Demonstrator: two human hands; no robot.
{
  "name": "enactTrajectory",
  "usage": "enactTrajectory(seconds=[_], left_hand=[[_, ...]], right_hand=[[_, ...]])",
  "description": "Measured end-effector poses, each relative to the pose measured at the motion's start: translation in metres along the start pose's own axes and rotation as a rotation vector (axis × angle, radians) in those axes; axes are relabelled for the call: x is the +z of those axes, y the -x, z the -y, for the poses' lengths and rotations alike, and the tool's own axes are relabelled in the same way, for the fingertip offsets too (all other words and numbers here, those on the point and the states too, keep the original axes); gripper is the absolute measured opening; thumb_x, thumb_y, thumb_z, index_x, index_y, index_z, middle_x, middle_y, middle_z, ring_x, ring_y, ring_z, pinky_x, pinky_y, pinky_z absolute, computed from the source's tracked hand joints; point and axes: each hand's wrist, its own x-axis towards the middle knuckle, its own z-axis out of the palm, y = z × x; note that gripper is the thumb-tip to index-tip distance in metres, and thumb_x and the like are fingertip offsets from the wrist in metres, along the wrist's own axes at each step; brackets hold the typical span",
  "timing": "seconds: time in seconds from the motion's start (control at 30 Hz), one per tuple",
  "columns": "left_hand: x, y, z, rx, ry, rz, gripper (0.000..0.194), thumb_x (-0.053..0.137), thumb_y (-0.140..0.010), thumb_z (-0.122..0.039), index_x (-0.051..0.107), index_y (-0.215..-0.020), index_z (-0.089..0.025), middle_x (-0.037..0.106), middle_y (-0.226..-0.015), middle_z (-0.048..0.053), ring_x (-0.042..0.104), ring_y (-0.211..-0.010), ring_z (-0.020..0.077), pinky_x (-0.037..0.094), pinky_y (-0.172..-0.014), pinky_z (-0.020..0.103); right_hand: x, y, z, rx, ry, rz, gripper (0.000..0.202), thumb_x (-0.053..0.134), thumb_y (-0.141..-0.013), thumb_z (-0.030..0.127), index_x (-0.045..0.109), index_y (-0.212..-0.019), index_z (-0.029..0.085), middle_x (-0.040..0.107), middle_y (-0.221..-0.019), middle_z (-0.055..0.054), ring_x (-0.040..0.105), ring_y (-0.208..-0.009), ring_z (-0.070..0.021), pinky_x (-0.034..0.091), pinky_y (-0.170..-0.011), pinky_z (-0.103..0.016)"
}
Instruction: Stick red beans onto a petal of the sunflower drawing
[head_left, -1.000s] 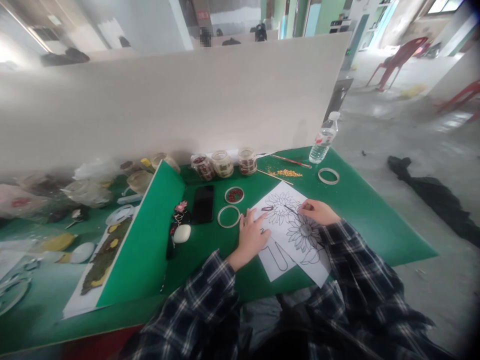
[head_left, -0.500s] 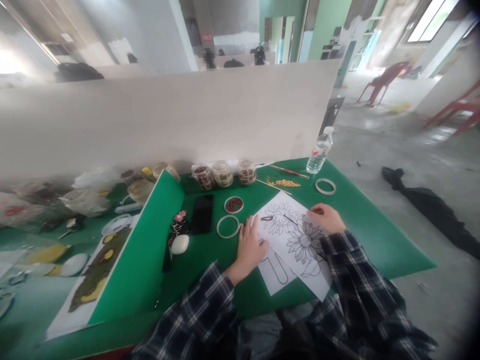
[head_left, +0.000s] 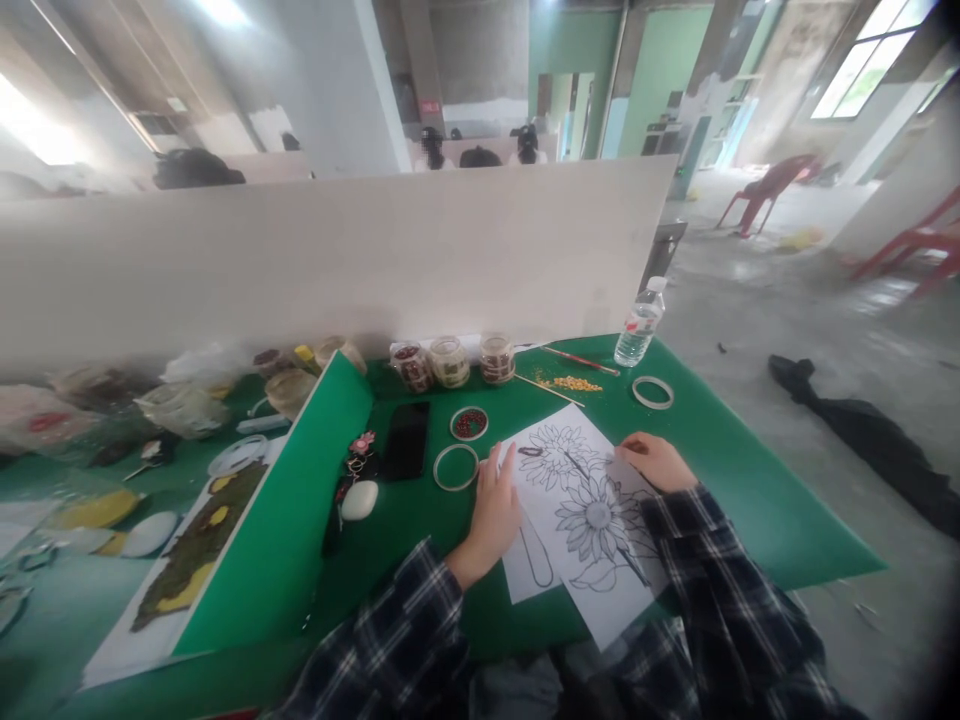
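Note:
A white sheet with a line drawing of flowers [head_left: 598, 515] lies on the green tabletop, partly over a second sheet [head_left: 525, 580] with a long rounded outline. At the left edge of the papers rests my left hand [head_left: 491, 515], its fingers stretched out. My right hand [head_left: 658, 462] pinches the right edge of the flower drawing between thumb and fingers. On the drawing's upper left is a small dark reddish loop-shaped patch [head_left: 531, 451]. A shallow lid of dark red beads or seeds [head_left: 469, 423] and a pale ring-like lid [head_left: 455, 468] sit beyond my left hand.
Jars [head_left: 450, 362] stand along the white partition [head_left: 487, 260]. Yellow grains [head_left: 577, 384], thin sticks, a water bottle [head_left: 640, 325] and another round lid [head_left: 652, 392] lie to the right. A phone [head_left: 406, 441], keychain and upright green board [head_left: 277, 520] are on the left.
The flower drawing has turned clockwise, its lower corner swinging left and toward me. My left hand has slid slightly left, its thumb no longer over the drawing. The view has tilted up a little.

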Motion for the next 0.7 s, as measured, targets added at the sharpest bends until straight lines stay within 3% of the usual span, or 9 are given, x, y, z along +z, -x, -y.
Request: enactTrajectory(seconds=[0.2, 0.37, 0.7], left_hand=[[0.001, -0.003, 0.003, -0.027, 0.177, 0.007, 0.062, 0.037, -0.083, -0.01, 0.034, -0.144, -0.024, 0.022, -0.157, 0.005, 0.017, -0.146, 0.0181, 0.019, -0.12, 0.039], [0.002, -0.01, 0.011, -0.072, 0.393, -0.125, 0.062, 0.038, -0.075, -0.007, 0.041, -0.136, -0.018, 0.038, -0.147, 0.007, 0.03, -0.14, 0.0173, 0.024, -0.118, 0.036], [0.009, -0.012, 0.017, -0.021, 0.537, -0.248, 0.052, 0.045, -0.072, -0.007, 0.052, -0.121, -0.021, 0.045, -0.139, 0.008, 0.036, -0.135, 0.0227, 0.023, -0.117, 0.042]], right_hand=[[0.004, -0.002, -0.001, -0.013, 0.072, 0.046, 0.033, 0.059, -0.074, 0.051, 0.066, -0.084, 0.02, 0.068, -0.072, -0.004, 0.061, -0.066, -0.0185, 0.042, -0.061, -0.029], [0.007, -0.003, -0.002, -0.024, 0.119, 0.093, 0.031, 0.058, -0.075, 0.05, 0.064, -0.073, 0.02, 0.065, -0.066, -0.003, 0.058, -0.062, -0.0177, 0.037, -0.056, -0.028], [0.013, -0.003, 0.001, 0.001, 0.095, 0.076, 0.034, 0.052, -0.082, 0.049, 0.063, -0.081, 0.017, 0.07, -0.078, -0.006, 0.062, -0.071, -0.0174, 0.04, -0.061, -0.026]])
